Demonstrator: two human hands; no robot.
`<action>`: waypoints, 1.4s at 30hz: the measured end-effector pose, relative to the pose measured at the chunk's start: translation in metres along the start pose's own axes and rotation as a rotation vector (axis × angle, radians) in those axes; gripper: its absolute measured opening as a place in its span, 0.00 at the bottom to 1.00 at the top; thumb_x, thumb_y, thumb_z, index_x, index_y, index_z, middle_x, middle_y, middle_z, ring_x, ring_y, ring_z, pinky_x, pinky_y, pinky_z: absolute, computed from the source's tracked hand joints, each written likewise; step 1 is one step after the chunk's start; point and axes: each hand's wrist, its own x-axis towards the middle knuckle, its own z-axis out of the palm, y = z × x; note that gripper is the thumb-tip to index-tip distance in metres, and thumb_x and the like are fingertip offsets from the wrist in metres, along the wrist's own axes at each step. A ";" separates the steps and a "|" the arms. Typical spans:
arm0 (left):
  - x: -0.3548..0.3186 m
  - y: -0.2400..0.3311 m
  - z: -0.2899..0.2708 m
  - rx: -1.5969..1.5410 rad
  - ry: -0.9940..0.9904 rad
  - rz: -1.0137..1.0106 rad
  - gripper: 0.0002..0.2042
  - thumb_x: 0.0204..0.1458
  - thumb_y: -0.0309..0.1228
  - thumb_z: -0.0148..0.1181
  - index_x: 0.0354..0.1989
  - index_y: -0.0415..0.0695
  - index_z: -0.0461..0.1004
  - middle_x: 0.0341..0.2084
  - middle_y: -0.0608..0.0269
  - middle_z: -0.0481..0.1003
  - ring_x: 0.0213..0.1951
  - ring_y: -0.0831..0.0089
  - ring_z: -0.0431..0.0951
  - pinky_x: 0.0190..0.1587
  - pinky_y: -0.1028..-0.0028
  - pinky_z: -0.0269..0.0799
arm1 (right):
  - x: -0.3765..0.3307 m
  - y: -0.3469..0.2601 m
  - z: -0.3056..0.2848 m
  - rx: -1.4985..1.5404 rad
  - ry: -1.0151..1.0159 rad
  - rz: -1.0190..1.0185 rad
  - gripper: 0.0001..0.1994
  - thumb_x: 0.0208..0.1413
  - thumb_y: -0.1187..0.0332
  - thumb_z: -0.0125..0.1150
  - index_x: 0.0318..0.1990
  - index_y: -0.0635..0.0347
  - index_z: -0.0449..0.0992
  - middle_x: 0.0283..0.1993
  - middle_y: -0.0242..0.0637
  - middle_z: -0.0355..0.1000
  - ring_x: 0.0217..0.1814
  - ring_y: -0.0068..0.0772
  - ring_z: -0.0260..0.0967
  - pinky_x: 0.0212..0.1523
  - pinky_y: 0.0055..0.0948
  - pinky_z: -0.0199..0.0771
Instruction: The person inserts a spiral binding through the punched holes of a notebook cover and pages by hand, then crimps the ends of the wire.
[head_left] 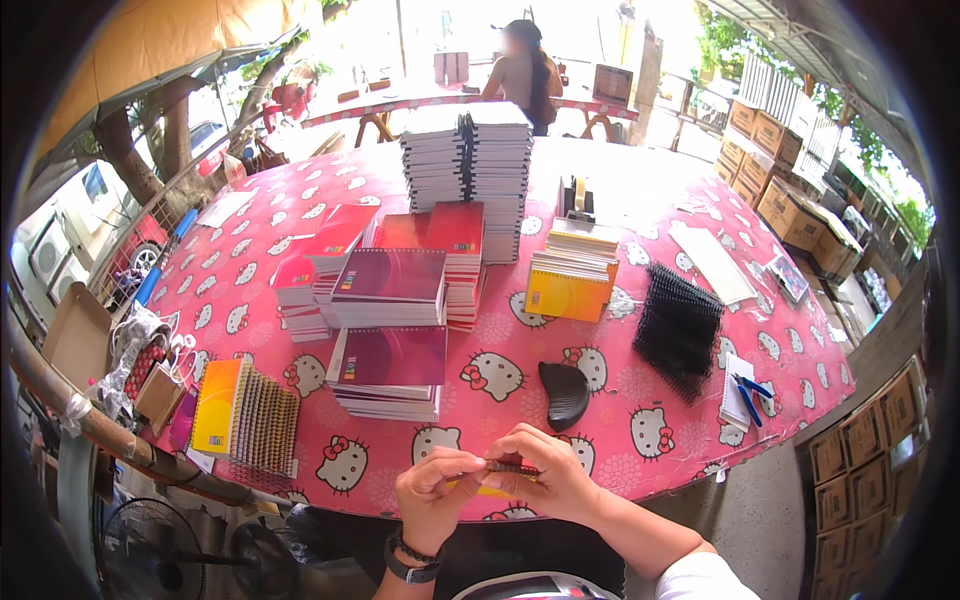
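Close to the table's near edge, my left hand (438,488) and my right hand (545,472) meet on a thin yellow-edged notebook (492,491). It is seen nearly edge-on, with a dark coil along its top. The fingertips of both hands are pinched at the coil, and most of the notebook is hidden behind my fingers. Just beyond my right hand lies a black crescent-shaped object (565,396). To the left of my left hand stands a stack of coil-bound yellow notebooks (222,410).
Purple notebooks (390,357), red notebooks (341,231) and a tall white-paged stack (500,170) fill the middle. Yellow notebooks (568,290), black plastic coils (678,330) and blue-handled pliers (748,397) lie rightward. A person (525,75) is at a far table.
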 end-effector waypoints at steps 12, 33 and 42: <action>-0.006 0.003 0.002 -0.109 -0.008 0.045 0.09 0.46 0.15 0.63 0.30 0.40 0.68 0.35 0.54 0.77 0.38 0.72 0.75 0.39 0.75 0.73 | 0.004 -0.007 -0.002 0.007 -0.020 -0.007 0.14 0.49 0.64 0.68 0.33 0.62 0.70 0.30 0.36 0.66 0.28 0.33 0.66 0.28 0.29 0.68; -0.017 0.010 -0.012 0.304 0.126 0.042 0.21 0.49 0.35 0.66 0.48 0.39 0.69 0.34 0.58 0.76 0.37 0.72 0.77 0.42 0.74 0.72 | 0.010 -0.017 0.018 -0.066 -0.023 -0.069 0.05 0.55 0.72 0.59 0.35 0.64 0.74 0.30 0.41 0.69 0.31 0.40 0.68 0.33 0.32 0.69; -0.041 0.012 -0.035 0.034 0.271 -0.135 0.14 0.62 0.34 0.50 0.51 0.38 0.66 0.39 0.66 0.73 0.42 0.81 0.71 0.48 0.78 0.65 | 0.030 -0.019 0.055 0.572 0.131 0.163 0.10 0.62 0.70 0.52 0.46 0.67 0.68 0.40 0.30 0.67 0.40 0.16 0.63 0.40 0.18 0.64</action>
